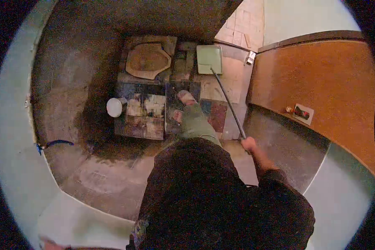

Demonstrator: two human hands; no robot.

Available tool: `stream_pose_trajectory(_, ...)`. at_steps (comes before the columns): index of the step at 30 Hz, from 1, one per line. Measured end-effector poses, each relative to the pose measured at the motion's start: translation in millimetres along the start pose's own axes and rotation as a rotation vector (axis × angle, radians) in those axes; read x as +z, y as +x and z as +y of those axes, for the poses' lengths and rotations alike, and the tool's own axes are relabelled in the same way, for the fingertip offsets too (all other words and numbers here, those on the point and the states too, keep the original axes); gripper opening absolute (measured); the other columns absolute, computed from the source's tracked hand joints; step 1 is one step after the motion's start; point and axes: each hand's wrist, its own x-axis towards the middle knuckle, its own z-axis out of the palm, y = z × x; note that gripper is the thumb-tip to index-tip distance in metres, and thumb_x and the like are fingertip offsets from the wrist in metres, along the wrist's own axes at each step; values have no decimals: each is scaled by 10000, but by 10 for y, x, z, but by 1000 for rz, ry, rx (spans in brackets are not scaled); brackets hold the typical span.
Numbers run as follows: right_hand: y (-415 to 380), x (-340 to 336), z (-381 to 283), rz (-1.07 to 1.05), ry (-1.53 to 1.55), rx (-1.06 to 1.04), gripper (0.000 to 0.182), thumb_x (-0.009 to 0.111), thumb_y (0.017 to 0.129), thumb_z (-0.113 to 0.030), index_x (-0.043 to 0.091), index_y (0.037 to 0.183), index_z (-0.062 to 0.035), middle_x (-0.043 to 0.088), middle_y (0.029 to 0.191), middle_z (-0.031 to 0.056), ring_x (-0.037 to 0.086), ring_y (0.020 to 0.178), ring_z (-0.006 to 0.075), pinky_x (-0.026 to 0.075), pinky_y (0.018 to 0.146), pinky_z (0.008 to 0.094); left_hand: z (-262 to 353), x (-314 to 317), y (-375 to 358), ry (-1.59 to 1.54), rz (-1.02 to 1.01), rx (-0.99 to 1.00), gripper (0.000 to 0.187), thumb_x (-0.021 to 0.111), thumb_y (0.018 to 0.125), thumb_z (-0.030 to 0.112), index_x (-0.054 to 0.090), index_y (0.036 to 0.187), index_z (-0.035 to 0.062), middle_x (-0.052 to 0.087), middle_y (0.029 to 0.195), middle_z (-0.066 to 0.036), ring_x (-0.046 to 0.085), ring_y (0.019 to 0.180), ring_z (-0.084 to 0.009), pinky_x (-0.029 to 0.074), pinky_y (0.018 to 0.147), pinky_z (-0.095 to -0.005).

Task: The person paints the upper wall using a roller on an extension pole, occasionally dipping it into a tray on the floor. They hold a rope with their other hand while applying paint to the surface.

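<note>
My right hand [249,144] is wrapped round the near end of a long dark pole [229,98]. The pole slants away to a tray of pale green paint [209,54] on the floor, and its far end rests in the near part of the tray. What looks like a paint-covered roller head [204,68] is there, hard to make out against the paint. At the bottom left edge, a blurred bit of my left hand [51,245] shows near the pale wall; its fingers cannot be made out.
A squat toilet [148,61] is set in the floor ahead, left of the tray. A white round container [114,107] stands nearer. On the left wall is a blue-handled tap [40,148]. The brown door [316,79] with its lock plate [303,113] stands on the right.
</note>
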Motion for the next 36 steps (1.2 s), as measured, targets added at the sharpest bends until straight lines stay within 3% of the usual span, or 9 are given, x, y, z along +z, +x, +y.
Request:
stream_pose_trajectory(4,436,94,-104,12,-57,-67,493,502,781,-432,585,965,18,601,928,249,585,865,405,471,766,475,854,2535,-907,-751,-669,530,317,467,835,174,585,1103,54,622,989,-122,518,1048,-245,403,882,-338)
stream_pose_trajectory(6,666,161,-135,11,-13,-18,483,524,772,-415,579,980,17,604,920,246,586,864,403,471,764,472,2538,1219,-1839,-550,-1060,426,366,559,815,269,589,1073,11,613,1038,-137,551,1005,-272,412,859,-343)
stream_pose_trajectory(8,909,198,-209,418,93,-236,391,449,813,-331,604,831,27,578,679,244,571,767,411,458,721,476,3389,489,-2540,-661,-1282,595,434,627,779,345,596,1056,11,621,1029,-136,580,949,-229,427,830,-327)
stream_pose_trajectory(10,925,-24,-428,378,67,-228,357,465,802,-308,590,906,10,587,703,233,575,769,404,461,722,472,3683,925,-3501,-971,-1635,652,475,658,754,320,572,1077,-17,612,1046,-154,571,968,-217,428,831,-309)
stream_pose_trajectory(12,1089,-193,-559,344,45,-220,349,481,791,-286,575,981,-8,597,726,223,578,772,397,463,724,469,3905,289,-3763,-833,-1904,654,497,663,748,322,560,1078,-34,619,1020,-166,596,919,-230,446,793,-306)
stream_pose_trajectory(13,1237,-232,-591,276,-32,-256,357,488,779,-262,546,1028,-13,607,760,220,585,775,393,470,716,461,3856,444,-4122,-958,-1564,869,474,659,749,325,567,1063,-18,638,944,-170,612,863,-240,456,767,-322)
stream_pose_trajectory(14,1391,-291,-618,212,-111,-296,381,495,767,-238,517,1076,-18,617,793,216,592,777,390,478,709,452,3930,190,-4046,-846,-1837,893,451,651,753,326,568,1063,8,636,915,-179,613,836,-247,461,759,-337)
stream_pose_trajectory(26,1720,-421,-892,195,162,-91,400,455,776,-195,502,1128,-12,589,953,255,581,870,400,464,755,462,3219,651,-4302,-773,-1544,896,365,620,763,291,589,1012,27,626,940,-180,604,875,-279,467,776,-347)
stream_pose_trajectory(36,677,246,-465,92,25,-143,556,465,800,-156,288,1325,-108,569,947,281,561,888,422,444,772,473,3589,650,-4525,-865,-1725,859,399,622,754,319,583,1018,23,621,932,-193,595,872,-323,460,759,-380)
